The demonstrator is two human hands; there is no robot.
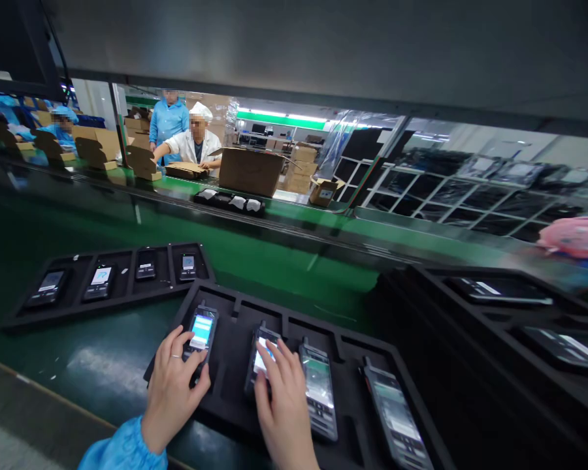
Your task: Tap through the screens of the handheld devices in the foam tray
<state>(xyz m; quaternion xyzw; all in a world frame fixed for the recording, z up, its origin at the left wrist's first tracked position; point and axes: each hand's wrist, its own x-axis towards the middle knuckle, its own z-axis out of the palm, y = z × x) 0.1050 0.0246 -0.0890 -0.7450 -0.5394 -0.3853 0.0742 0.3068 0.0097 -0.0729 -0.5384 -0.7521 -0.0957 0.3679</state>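
Handsets [202, 331] upright in tray [353, 365] (antennas away) — left hand [172, 390], right hand [283, 403] touching.

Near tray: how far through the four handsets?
Done, apparently: none; no handset looks finished. In hand: left hand grips the first handset, screen lit; right hand touches the second handset. Left: third handset and fourth handset, untouched in the tray.

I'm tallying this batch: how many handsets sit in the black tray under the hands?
4: one under the left hand, at; one under the right hand, at; two further right, at and. None seem hidden.
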